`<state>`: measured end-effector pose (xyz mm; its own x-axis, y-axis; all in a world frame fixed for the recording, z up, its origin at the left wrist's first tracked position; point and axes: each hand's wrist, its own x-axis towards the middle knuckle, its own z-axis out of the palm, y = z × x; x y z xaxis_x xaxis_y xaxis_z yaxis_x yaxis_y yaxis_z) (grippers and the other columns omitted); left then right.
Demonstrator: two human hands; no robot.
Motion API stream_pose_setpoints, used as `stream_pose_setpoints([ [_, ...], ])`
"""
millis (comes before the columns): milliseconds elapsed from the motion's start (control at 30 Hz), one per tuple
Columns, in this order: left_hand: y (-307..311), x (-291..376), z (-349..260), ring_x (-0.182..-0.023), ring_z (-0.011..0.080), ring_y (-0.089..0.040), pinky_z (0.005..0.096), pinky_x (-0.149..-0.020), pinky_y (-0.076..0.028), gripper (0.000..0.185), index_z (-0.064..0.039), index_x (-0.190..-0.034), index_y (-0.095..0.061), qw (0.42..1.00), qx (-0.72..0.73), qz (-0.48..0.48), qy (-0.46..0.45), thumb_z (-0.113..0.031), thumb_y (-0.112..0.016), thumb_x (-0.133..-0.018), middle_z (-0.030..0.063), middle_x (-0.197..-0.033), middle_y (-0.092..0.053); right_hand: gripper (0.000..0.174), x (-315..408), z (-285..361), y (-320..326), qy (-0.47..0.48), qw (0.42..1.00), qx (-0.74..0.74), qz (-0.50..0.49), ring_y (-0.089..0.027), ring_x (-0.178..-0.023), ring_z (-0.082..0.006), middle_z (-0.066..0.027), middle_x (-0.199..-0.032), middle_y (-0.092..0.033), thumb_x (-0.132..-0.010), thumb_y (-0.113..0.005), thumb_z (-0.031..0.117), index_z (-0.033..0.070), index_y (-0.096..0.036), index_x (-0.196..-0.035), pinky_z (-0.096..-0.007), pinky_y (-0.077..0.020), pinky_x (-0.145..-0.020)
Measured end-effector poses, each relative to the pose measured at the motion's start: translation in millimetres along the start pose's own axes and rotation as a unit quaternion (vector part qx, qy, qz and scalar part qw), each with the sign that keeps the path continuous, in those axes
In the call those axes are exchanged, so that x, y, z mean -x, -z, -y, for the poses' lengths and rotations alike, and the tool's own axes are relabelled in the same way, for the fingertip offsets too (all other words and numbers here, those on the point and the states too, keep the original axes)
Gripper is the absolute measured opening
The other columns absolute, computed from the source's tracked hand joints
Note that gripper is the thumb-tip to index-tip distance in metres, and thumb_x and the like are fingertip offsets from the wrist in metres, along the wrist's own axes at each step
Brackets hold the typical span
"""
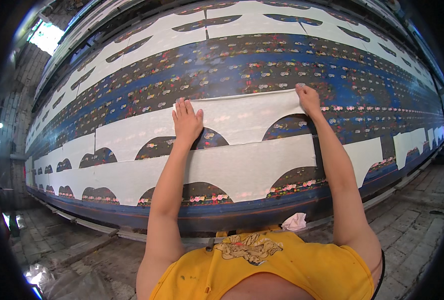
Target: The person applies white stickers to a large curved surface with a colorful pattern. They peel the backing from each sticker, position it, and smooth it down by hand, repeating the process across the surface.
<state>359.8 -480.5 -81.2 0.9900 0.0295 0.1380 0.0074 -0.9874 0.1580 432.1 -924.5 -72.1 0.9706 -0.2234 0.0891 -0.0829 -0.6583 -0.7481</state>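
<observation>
A white cut fabric piece with curved notches in its near edge stretches between my two hands over a long printing table. My left hand lies flat at its far left corner, fingers extended and thumb held out. At the far right corner my right hand pinches the fabric between thumb and fingers. Slight creases run along the far edge, and the right end looks a little raised. Another white fabric piece lies flat nearer me, partly covered by my left forearm. To its left, similar pieces continue in two rows.
The dark blue tabletop bears rows of small coloured prints and paint marks. More white pieces line its far side; others lie at right. A crumpled pale pink cloth or paper sits at the near edge, beside a rail.
</observation>
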Motion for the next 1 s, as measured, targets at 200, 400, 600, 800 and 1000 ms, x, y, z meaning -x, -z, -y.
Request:
stream_pose_setpoints([
  [200, -1.0, -8.7, -125.5, -0.153, 0.0396, -0.003, 0.0636, -0.118, -0.001, 0.084, 0.005, -0.156, -0.015, 0.996, -0.021, 0.090, 0.012, -0.055, -0.031, -0.100, 0.0209, -0.166, -0.005, 0.051, -1.0, 3.6, 4.2, -0.027, 0.999, -0.037, 0.021, -0.059, -0.067, -0.0252, -0.0164, -0.070, -0.064, -0.095, -0.062, 0.045, -0.003, -0.065, -0.078, -0.0400, -0.0466, -0.067],
  [400, -35.8, -16.2, -284.8, -0.152, 0.0409, -0.006, 0.0649, -0.118, -0.003, 0.080, 0.006, -0.154, -0.022, 0.992, 0.051, 0.052, -0.102, -0.050, -0.036, -0.099, 0.0217, -0.165, -0.010, 0.050, -13.0, -9.1, 8.1, -0.036, 0.994, -0.081, 0.057, -0.063, -0.070, -0.0271, -0.0184, -0.075, -0.067, -0.095, -0.061, 0.045, -0.003, -0.067, -0.082, -0.0407, -0.0483, -0.068],
  [600, -52.1, -30.0, -364.7, -0.153, 0.0388, -0.008, 0.0634, -0.119, -0.005, 0.076, 0.004, -0.155, -0.023, 0.974, 0.074, 0.071, -0.202, -0.048, -0.035, -0.100, 0.0186, -0.165, -0.012, 0.047, -23.8, 27.7, 71.1, -0.038, 0.995, 0.057, 0.072, -0.068, -0.083, -0.0374, -0.0224, -0.085, -0.069, -0.095, -0.060, 0.045, -0.001, -0.069, -0.089, -0.0440, -0.0510, -0.073],
  [800, -45.8, -24.4, -325.8, -0.154, 0.0308, -0.007, 0.0602, -0.120, -0.003, 0.072, -0.002, -0.157, -0.018, 0.963, 0.082, 0.115, -0.229, -0.047, -0.028, -0.103, 0.0130, -0.167, -0.010, 0.046, 8.4, 7.4, 97.9, -0.023, 0.991, 0.088, 0.095, -0.067, -0.085, -0.0407, -0.0238, -0.087, -0.069, -0.095, -0.060, 0.044, -0.001, -0.070, -0.090, -0.0462, -0.0509, -0.075],
  [1000, -6.4, 12.7, -195.6, -0.154, 0.0321, -0.005, 0.0633, -0.119, -0.002, 0.072, -0.002, -0.158, -0.016, 0.982, 0.035, 0.142, -0.120, -0.047, -0.026, -0.103, 0.0113, -0.167, -0.007, 0.043, 60.8, 3.1, 98.1, 0.015, 0.978, 0.146, 0.147, -0.068, -0.090, -0.0403, -0.0231, -0.092, -0.071, -0.095, -0.061, 0.042, 0.000, -0.071, -0.094, -0.0476, -0.0513, -0.079],
])
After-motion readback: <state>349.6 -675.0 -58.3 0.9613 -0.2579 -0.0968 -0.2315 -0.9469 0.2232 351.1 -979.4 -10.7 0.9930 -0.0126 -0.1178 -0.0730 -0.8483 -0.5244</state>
